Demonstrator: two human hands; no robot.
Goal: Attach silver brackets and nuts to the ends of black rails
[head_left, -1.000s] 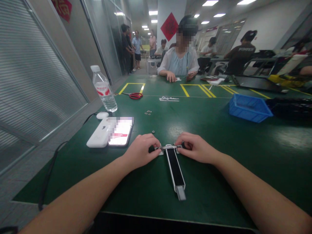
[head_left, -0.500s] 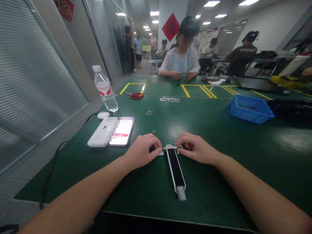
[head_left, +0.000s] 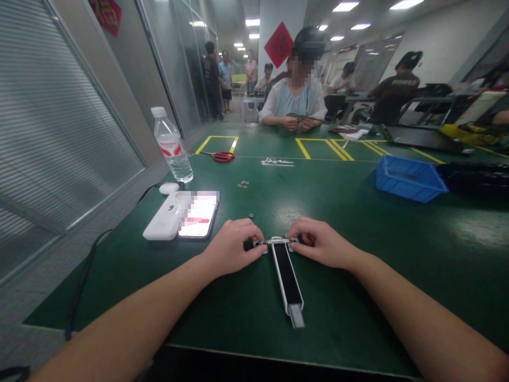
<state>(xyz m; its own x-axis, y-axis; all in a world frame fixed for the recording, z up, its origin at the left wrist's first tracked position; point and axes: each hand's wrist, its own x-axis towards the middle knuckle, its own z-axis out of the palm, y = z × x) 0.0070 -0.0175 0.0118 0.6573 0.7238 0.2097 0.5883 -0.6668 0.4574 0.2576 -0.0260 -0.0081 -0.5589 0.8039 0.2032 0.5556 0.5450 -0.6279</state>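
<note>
A long narrow device with a white frame and a black face (head_left: 288,273) lies on the green table (head_left: 338,318), a grey tab sticking out at its near end. Across its far end runs a thin metal rod with small dark and metal parts at both ends. My left hand (head_left: 234,245) pinches the parts at the rod's left end. At the right end, my right hand (head_left: 320,241) is closed on the parts there, mostly hidden by the fingers. One small nut (head_left: 251,216) lies just beyond my left hand.
A phone (head_left: 199,216), a white box (head_left: 161,220) and a water bottle (head_left: 174,148) stand at left. Farther off are small rings (head_left: 243,184), red scissors (head_left: 222,157), white strips (head_left: 277,162) and a blue bin (head_left: 409,178). A person (head_left: 296,101) sits opposite, holding something dark.
My left fingers have shifted slightly, showing more of the metal part at the rod's left end. The person opposite has raised a dark flat item. My right hand looks unmoved.
</note>
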